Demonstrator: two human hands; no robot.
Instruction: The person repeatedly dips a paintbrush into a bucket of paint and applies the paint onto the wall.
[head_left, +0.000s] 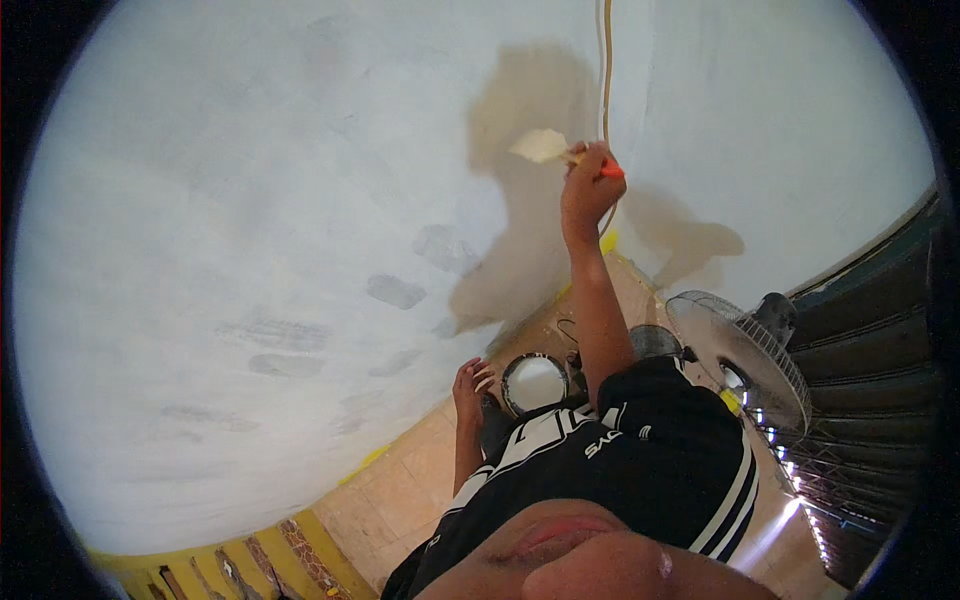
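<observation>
My right hand (594, 187) is raised near the corner of two white walls, closed around the handle of a paintbrush (541, 145). Its pale, paint-coated head points left, and an orange-red handle end sticks out of my fist. From this view I cannot tell whether the bristles touch the left wall (300, 187). My left hand (472, 379) hangs low beside that wall with its fingers loosely apart and nothing visible in it. Just to its right, on the floor, stands a round bucket (535, 381) with white paint inside and white marks on its dark rim.
A brown cable (607, 75) runs down the wall corner, close to my right hand. At my right stands a caged fan (739, 364), in front of a dark slatted shutter (862, 360). Grey patches mark the left wall. Tiled floor (397, 487) extends below, beside a yellow patterned surface (300, 555).
</observation>
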